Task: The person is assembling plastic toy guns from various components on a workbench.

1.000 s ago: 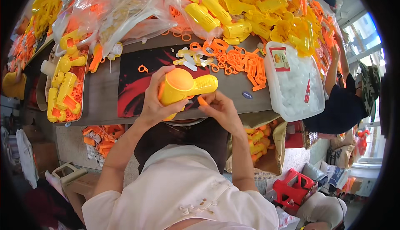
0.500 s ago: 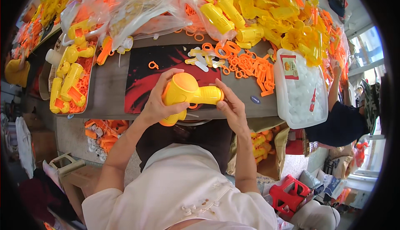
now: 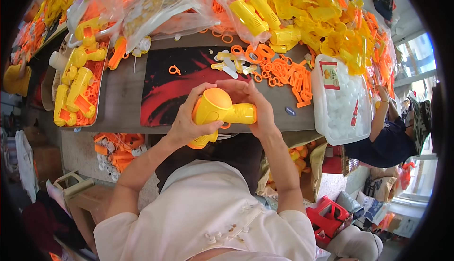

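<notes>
A yellow plastic toy body (image 3: pixel 207 110) with a domed round head, a ribbed barrel and orange edging is held above the table's near edge. My left hand (image 3: pixel 184 124) is wrapped round its head side, thumb across the front. At the barrel's right end is my right hand (image 3: pixel 260 112), its palm against the tip and its fingers stretched out beyond the toy. A small orange ring piece shows under the barrel. Beyond the hands, a dark mat with red swirls (image 3: pixel 158 88) carries one loose orange ring piece (image 3: pixel 174 70).
Orange parts (image 3: pixel 279 74) and white and yellow pieces (image 3: pixel 231 64) lie past the mat. At right stands a white tub (image 3: pixel 320 128) of translucent pieces; at left, a box of yellow bodies (image 3: pixel 78 90). Yellow parts (image 3: pixel 302 15) are heaped behind. Another person's arm (image 3: pixel 380 119) shows at right.
My right hand has gone from pinching the barrel's tip to stretched fingers with the palm against it. The toy has shifted slightly right and nearer.
</notes>
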Available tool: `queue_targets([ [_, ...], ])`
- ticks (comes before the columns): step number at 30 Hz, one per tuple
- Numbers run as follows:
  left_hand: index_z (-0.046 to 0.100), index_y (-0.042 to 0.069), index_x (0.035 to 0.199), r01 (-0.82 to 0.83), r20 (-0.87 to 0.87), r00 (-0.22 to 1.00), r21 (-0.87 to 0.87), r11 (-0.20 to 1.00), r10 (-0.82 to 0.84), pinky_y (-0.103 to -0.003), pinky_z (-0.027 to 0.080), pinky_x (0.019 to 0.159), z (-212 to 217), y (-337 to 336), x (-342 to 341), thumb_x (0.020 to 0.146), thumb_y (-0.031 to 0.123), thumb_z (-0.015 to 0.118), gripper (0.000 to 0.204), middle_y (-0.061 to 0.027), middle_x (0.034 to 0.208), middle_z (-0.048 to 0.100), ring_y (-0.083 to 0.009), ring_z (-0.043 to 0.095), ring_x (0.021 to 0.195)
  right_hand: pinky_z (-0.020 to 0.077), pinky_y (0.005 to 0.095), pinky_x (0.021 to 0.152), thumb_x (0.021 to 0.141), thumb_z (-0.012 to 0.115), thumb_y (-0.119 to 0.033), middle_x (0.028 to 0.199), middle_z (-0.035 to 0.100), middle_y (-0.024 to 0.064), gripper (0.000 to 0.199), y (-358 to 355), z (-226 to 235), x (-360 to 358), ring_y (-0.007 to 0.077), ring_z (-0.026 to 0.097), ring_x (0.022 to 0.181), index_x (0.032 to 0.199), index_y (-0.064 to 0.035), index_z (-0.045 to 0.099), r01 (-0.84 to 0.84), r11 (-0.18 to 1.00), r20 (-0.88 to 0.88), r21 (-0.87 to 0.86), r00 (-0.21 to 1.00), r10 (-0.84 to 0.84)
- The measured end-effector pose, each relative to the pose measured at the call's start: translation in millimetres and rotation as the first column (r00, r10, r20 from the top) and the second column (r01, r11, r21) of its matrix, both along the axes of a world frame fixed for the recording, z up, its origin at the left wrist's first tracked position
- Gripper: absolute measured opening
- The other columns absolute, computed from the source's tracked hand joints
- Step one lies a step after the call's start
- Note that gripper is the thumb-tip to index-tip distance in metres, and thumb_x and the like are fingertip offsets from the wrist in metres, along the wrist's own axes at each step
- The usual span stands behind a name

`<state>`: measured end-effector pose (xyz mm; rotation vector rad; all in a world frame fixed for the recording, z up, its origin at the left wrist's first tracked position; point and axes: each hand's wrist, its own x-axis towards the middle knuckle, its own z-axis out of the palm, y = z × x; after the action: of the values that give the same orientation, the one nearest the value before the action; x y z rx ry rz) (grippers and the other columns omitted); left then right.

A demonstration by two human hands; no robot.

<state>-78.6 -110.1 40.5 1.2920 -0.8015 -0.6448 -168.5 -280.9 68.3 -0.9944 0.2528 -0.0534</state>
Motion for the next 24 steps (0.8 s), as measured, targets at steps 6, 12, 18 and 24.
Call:
queue_targets([
  [6,0.047,0.009,0.13,-0.082,0.39,0.917,-0.022,0.996,0.084,-0.033,0.052,0.086,8,5,-6,0.066,0.012,0.081,0.072,-0.0113,0.108,0.062,-0.0215,0.064,0.097,0.0481,0.0328,0.086,0.101,0.033,-0.045,0.103,0.066,0.013,0.057,4,-3,-6,0.0177,0.062,0.095,0.112,0.004,0.06,0.015,0.971,-0.028,-0.237,0.999,-0.022],
  [12,0.05,0.008,0.13,0.127,0.913,0.374,0.126,0.984,-0.165,-0.042,0.043,0.1,15,14,16,0.062,0.033,0.085,0.081,-0.015,0.13,0.052,-0.0304,0.054,0.117,0.0473,0.0296,0.059,0.1,0.041,-0.027,0.078,0.067,0.0096,0.042,7,6,-43,0.017,0.061,0.063,0.085,0.0047,0.065,-0.149,0.707,-0.343,-0.691,0.929,-0.139],
  [18,0.021,0.012,0.147,-0.011,-0.708,0.705,0.026,1.0,0.026,-0.037,0.042,0.099,-4,26,7,0.082,0.025,0.073,0.085,-0.0127,0.135,0.042,-0.0205,0.047,0.123,0.0453,0.0368,0.052,0.081,0.063,-0.015,0.068,0.06,0.0115,0.015,20,-29,-42,0.027,0.057,0.055,0.077,-0.0005,0.062,0.56,-0.107,0.557,-0.821,0.828,0.061],
  [24,0.043,0.009,0.125,-0.493,-0.558,0.691,0.101,0.864,0.459,-0.034,0.054,0.082,-8,44,13,0.084,0.01,0.07,0.049,-0.0081,0.107,0.06,-0.0191,0.065,0.092,0.0469,0.0381,0.061,0.085,0.064,-0.014,0.079,0.061,0.0149,0.014,1,-11,53,0.0339,0.061,0.069,0.088,-0.0004,0.064,0.247,0.135,0.23,-0.96,0.964,-0.133],
])
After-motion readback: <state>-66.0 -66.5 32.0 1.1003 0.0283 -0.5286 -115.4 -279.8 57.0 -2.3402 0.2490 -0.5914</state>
